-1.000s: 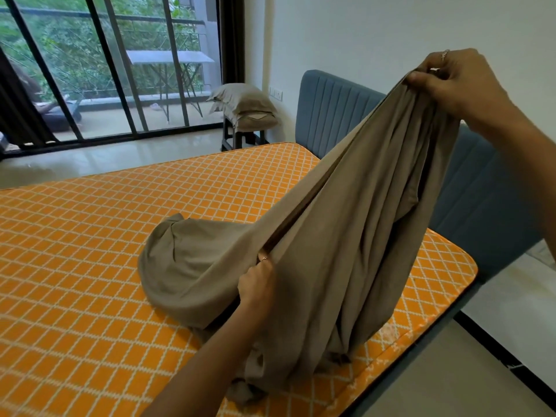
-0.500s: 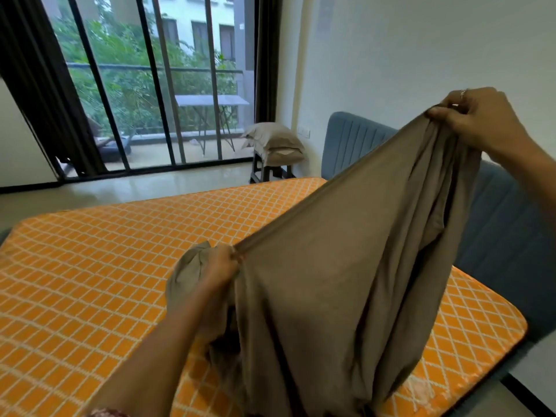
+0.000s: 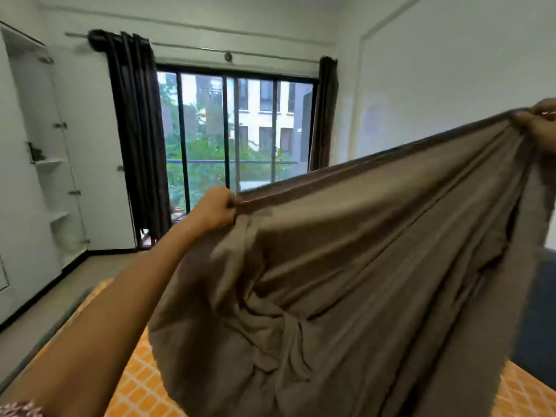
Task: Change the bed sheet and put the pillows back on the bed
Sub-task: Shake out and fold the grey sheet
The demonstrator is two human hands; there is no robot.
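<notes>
Your right hand [image 3: 538,124] is cut off at the frame's edge; the sheet [image 3: 346,281] hides most of the mattress [image 3: 138,383] and blurs throughout.

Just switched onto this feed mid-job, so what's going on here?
A person is shaking out a taupe bed sheet over a bare orange-patterned mattress. The left hand grips the sheet's top edge in front of the window, and the right hand grips the same edge higher up at the frame's right side, so the edge runs taut between both hands. The rest hangs bunched below. The sheet is not yet spread, and no pillows are in view.
</notes>
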